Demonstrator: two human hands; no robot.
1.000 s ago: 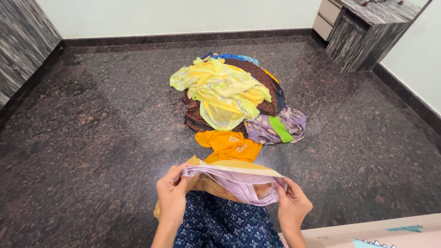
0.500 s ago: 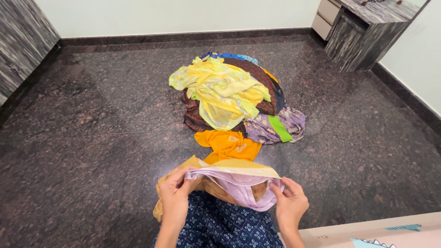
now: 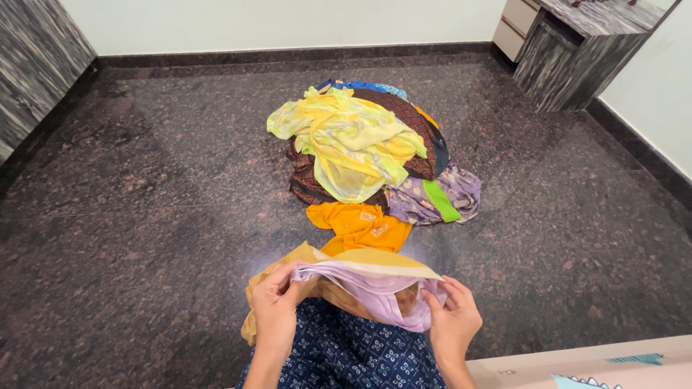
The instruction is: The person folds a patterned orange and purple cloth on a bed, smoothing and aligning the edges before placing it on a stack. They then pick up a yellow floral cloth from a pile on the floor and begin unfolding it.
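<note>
A garment of pale lilac cloth with a mustard-yellow layer [image 3: 375, 277] is stretched between my two hands above my lap. My left hand [image 3: 277, 302] pinches its left edge. Its right edge is gripped by my right hand [image 3: 453, 317]. Under the garment lies my lap in dark blue patterned fabric [image 3: 346, 353]. Just beyond it an orange cloth [image 3: 359, 225] lies flat on the floor. Further out sits a heap of clothes [image 3: 360, 144] topped by a yellow-green sheer piece, with brown patterned, blue and purple-green pieces beneath.
The floor is dark polished speckled stone [image 3: 144, 202]. A dark marbled cabinet with pale drawers [image 3: 577, 50] stands at the far right corner. Another marbled panel [image 3: 36, 65] is at the far left. A pale mat edge [image 3: 577, 364] shows at the bottom right.
My hands have shifted slightly along the lilac and yellow garment, the right hand drawing its edge a little outward. The clothes heap has not moved.
</note>
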